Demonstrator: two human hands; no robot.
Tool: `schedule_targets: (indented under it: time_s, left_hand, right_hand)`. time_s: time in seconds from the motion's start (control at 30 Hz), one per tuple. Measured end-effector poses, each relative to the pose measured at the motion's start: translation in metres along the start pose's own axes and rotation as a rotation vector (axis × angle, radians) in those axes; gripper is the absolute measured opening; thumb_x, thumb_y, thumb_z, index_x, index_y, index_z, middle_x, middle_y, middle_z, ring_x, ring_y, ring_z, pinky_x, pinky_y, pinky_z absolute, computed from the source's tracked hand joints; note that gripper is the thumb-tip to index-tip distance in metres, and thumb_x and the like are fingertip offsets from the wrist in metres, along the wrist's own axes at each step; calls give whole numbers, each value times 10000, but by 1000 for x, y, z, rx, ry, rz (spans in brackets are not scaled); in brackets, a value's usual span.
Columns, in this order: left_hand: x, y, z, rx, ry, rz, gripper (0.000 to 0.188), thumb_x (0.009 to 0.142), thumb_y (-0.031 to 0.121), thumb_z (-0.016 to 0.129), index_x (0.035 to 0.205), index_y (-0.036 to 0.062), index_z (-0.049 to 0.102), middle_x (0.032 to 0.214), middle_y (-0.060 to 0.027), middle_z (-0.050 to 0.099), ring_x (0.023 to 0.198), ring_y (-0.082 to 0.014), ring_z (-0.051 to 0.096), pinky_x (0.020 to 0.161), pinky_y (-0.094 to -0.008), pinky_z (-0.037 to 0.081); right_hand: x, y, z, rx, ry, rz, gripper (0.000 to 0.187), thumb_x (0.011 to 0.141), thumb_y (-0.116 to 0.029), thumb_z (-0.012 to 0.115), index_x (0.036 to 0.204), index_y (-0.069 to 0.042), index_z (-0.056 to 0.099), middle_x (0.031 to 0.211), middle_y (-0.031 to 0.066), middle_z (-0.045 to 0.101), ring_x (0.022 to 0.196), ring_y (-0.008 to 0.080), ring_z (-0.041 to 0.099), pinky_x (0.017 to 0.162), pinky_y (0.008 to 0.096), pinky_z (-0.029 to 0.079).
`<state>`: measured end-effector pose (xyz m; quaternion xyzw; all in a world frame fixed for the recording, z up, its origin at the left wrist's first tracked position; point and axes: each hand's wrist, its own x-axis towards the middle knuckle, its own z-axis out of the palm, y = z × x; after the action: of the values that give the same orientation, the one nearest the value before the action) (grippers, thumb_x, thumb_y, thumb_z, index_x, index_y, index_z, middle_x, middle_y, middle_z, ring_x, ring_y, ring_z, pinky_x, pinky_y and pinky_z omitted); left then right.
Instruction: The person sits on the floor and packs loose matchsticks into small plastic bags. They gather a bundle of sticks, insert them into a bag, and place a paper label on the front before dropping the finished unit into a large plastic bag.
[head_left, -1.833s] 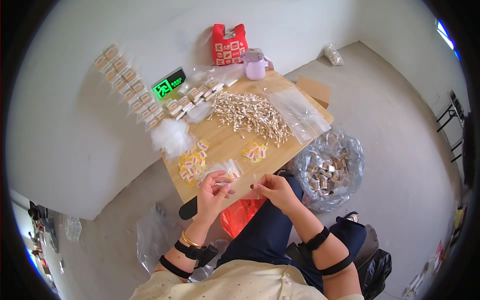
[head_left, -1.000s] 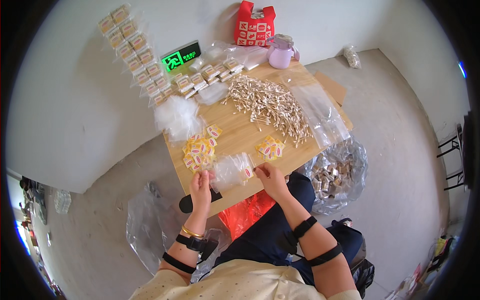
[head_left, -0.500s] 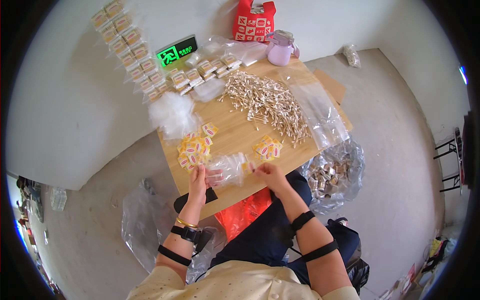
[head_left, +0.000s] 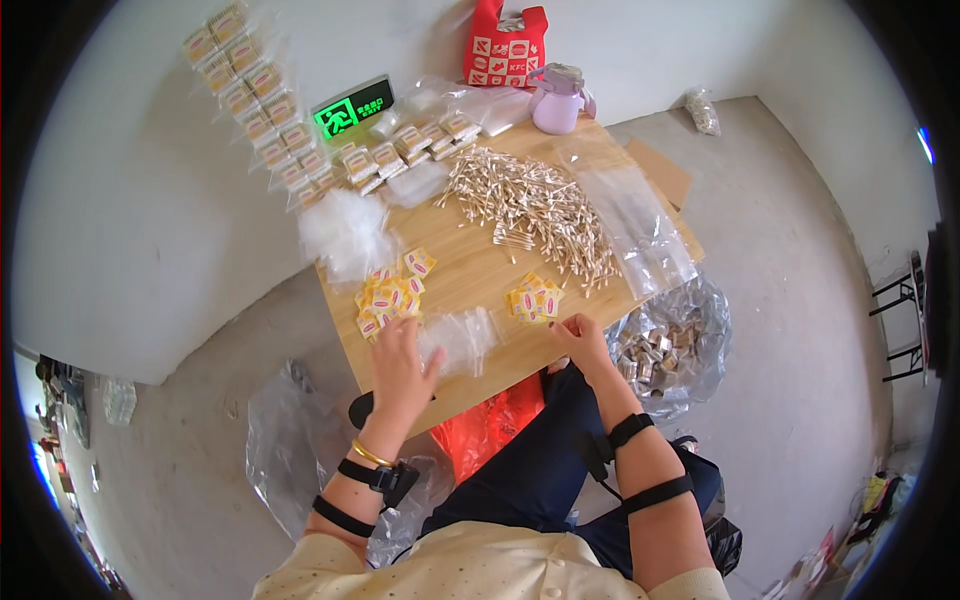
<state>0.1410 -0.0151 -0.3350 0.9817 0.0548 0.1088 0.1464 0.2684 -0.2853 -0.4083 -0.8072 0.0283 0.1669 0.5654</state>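
while left hand (head_left: pixel 402 365) presses clear bags (head_left: pixel 462 338) flat, right hand (head_left: pixel 580 338) grip unclear.

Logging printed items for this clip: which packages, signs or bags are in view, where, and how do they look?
Exit sign: against the wall, rectangular, glowing green.
Red bag: by the wall, white squares printed on it.
Yellow sachets: small squares, piled beside the left hand.
Second sachet pile: near the right hand.
Packed bags: clear, in rows on the floor.
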Motion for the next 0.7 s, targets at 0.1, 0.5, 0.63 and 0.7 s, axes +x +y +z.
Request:
schedule_targets:
  time_s: [0.1,0.5,0.63,0.7]
  left_hand:
    - [-4,18,31,54,-111,219,802,886,464,559,1418,-46,244,1489,-270,212,1400,-419,167,1131,-532,147]
    - [-8,13,94,136,-213,245,925,862,533,511,1464,-64,142,1533,-267,136,1443,-390,86,1158,-527,30]
    - [-7,24,94,192,-234,244,926,858,531,508,1479,-36,123,1547,-234,134,1445,-378,93,1146,-550,26]
    - [-6,31,88,252,-278,205,922,862,534,500,1483,-31,117,1553,-217,132,1447,-368,91,1144,-555,25]
  right_hand:
    - [-10,2,-7,94,7,46,250,864,-245,678,884,-7,604,727,39,599,559,113,554,467,260,447]
    - [-54,78,-144,352,214,212,216,957,-277,541,905,-86,628,736,-25,581,631,57,509,571,207,395]
    - [-78,117,-215,476,431,309,218,949,-283,539,917,-92,638,708,-50,573,600,47,501,538,208,380]
    - [-87,143,-244,528,516,369,215,948,-282,535,921,-95,637,706,-55,571,595,48,502,538,210,386]
